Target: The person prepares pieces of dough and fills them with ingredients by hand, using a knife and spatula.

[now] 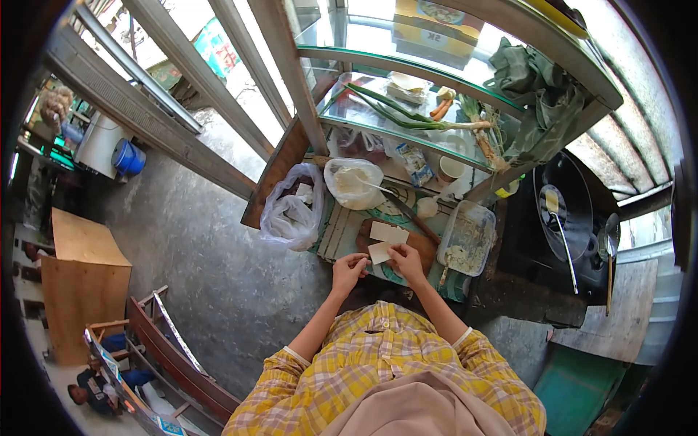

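Observation:
Two pale square dough wrappers lie near my hands: one wrapper rests flat on a brown wooden board, and a second wrapper sits just nearer to me. My right hand pinches the right edge of the nearer wrapper. Beside its left edge is my left hand, fingers pinched together; whether anything is between them is too small to see. To the right stands a clear plastic tub of pale filling, a utensil handle sticking out at its near left corner. A long dark utensil lies across the board.
White plastic bags and an open bag with pale contents lie left of the board. A glass cabinet holding spring onions rises behind. At right, a wok with a spatula sits on the stove.

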A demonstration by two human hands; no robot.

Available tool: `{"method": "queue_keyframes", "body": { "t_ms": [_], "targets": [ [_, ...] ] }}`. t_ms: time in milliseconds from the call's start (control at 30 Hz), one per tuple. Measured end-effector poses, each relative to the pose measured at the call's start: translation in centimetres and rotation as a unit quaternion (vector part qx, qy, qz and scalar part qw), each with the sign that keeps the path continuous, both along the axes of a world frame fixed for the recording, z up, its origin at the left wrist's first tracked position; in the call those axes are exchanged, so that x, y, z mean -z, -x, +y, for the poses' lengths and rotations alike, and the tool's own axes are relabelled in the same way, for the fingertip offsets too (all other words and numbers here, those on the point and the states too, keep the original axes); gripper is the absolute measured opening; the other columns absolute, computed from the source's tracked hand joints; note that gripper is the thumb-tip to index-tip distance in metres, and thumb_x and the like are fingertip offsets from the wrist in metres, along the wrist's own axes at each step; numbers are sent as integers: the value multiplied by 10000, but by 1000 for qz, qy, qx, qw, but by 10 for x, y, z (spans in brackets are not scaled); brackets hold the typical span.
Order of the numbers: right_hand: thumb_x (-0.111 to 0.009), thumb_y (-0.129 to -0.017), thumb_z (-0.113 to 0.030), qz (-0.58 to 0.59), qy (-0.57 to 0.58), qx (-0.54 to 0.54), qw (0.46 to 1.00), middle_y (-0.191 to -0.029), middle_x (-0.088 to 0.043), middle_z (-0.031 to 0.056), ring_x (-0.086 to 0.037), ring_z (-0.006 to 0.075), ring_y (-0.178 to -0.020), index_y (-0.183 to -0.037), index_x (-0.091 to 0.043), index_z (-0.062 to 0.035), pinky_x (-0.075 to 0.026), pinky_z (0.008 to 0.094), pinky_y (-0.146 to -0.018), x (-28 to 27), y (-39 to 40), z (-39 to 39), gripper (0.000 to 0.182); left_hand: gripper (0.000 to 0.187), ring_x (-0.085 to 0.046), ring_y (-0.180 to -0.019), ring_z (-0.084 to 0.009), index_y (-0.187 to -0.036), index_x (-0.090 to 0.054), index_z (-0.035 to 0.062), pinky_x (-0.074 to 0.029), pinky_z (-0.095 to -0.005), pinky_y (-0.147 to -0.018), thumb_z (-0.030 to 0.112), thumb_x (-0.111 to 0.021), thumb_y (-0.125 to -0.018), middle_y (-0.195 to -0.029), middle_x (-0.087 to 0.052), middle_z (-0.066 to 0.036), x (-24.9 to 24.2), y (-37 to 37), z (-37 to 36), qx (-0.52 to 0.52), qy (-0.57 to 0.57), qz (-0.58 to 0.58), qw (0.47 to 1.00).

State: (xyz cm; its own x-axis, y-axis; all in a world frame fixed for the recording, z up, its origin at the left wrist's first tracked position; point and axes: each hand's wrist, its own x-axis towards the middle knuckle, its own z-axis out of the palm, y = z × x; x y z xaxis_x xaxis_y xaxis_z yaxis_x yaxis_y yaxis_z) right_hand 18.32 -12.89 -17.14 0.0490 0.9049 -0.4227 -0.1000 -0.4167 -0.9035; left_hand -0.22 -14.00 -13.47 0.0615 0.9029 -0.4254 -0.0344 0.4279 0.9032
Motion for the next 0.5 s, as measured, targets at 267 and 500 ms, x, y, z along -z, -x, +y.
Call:
{"method": "queue_keyframes", "body": {
  "t_ms": [267, 500],
  "targets": [
    [-626, -864, -184, 9, 26, 79, 997, -749, -565, -17, -523, 62, -594, -996, -595, -41, -422, 206, -520, -1, -15, 6, 197, 267, -598, -599, -76, -817, -644, -28, -488, -206, -538, 218, -583, -901, -692, -632, -42, 7, 19, -7, -54, 17, 38, 998],
    [-621, -869, -185, 31, 63, 83, 994, -758, -560, -20, -518, 63, -598, -1012, -590, -55, -408, 208, -508, -4, -16, 3, 196, 263, -612, -667, -100, -827, -629, -7, -505, -216, -588, 244, -593, -899, -765, -617, -52, 8, 16, -15, -88, 39, 4, 995]
  ]
}}
